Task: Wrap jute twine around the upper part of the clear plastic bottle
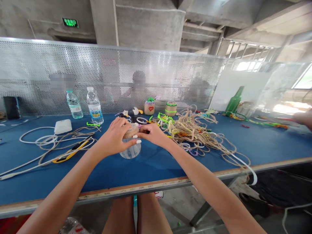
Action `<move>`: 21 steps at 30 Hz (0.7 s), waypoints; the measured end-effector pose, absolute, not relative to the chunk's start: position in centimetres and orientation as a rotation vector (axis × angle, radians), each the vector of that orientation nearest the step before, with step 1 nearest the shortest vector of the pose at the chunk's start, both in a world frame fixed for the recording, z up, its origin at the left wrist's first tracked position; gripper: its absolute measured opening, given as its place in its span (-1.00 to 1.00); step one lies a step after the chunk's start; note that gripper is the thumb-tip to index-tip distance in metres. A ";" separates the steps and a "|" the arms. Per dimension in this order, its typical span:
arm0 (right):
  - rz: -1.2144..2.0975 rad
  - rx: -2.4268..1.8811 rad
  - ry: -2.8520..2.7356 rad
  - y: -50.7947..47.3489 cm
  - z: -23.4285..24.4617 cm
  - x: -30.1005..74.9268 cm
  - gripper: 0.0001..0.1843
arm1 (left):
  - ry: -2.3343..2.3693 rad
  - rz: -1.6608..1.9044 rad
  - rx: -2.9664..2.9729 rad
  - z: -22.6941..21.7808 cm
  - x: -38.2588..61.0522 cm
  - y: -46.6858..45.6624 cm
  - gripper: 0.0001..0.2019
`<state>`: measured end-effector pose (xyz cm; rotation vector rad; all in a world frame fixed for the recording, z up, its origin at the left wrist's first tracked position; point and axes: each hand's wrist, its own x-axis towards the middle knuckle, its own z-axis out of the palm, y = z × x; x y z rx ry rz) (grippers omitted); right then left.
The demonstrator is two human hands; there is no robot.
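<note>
My left hand (116, 138) is wrapped round a clear plastic bottle (131, 150) that stands on the blue table (151, 162); its upper part is wound with tan jute rope. My right hand (153, 134) pinches the rope at the bottle's top, fingers closed. A tangle of jute rope (195, 133) with coloured pipe cleaners lies just right of my hands, and a strand runs from it towards the bottle.
Two water bottles (84, 105), a white charger with cables (62, 126) and a yellow utility knife (70, 152) lie to the left. Two small decorated jars (161, 108) and a green bottle (234, 100) stand further back. Another person's hand (303, 118) shows at the right edge.
</note>
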<state>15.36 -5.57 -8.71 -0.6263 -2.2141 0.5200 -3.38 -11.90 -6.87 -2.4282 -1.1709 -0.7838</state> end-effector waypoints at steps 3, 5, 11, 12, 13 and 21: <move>0.553 -0.613 -2.222 -5.9 -8.5 15.4 -0.64 | -1.239 -0.764 -2.536 -6.3 -3.4 -12.6 -0.72; 0.606 -0.598 -2.282 -6.1 -8.2 15.6 -0.66 | -1.254 -0.733 -2.711 -6.0 -3.9 -12.7 -0.75; 0.651 -0.523 -2.492 -6.5 -7.3 16.5 -0.74 | -1.140 -0.674 -2.987 -5.4 -5.9 -12.3 -0.86; 0.638 -0.528 -2.489 -6.6 -7.3 16.6 -0.73 | -1.136 -0.678 -3.002 -5.3 -6.1 -12.2 -0.87; 0.628 -0.527 -2.487 -6.6 -7.3 16.7 -0.72 | -1.133 -0.678 -3.013 -5.3 -6.1 -12.0 -0.87; 0.486 -0.503 -2.437 -6.6 -7.7 16.3 -0.70 | -1.171 -0.656 -2.976 -5.5 -6.1 -12.2 -0.84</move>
